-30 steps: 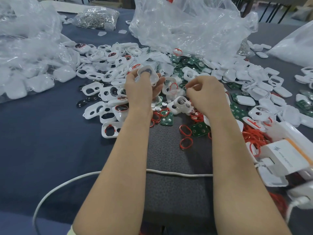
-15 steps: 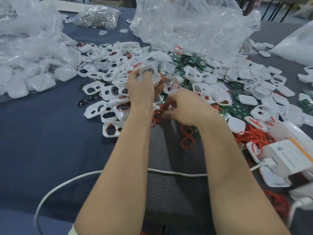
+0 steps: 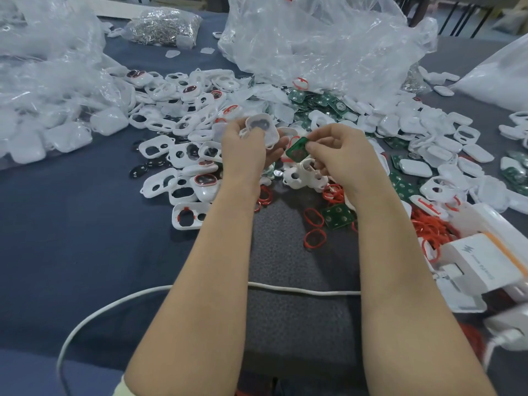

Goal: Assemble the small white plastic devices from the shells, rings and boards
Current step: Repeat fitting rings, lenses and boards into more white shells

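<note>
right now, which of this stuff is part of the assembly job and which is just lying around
In the job:
- white shell, held in the left hand
- green board, pinched by the right hand
- red rings
- spare shells and spare boards on the table

Lying about:
- white cable
- white box
- crumpled clear bag

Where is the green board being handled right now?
Centre of head view: green board pinched by right hand, just right of white shell in left hand.

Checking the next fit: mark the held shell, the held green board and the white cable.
white shell [image 3: 267, 130]: head view, its inner face.
green board [image 3: 297, 150]: head view, middle of its face.
white cable [image 3: 300, 291]: head view, its middle stretch.
</note>
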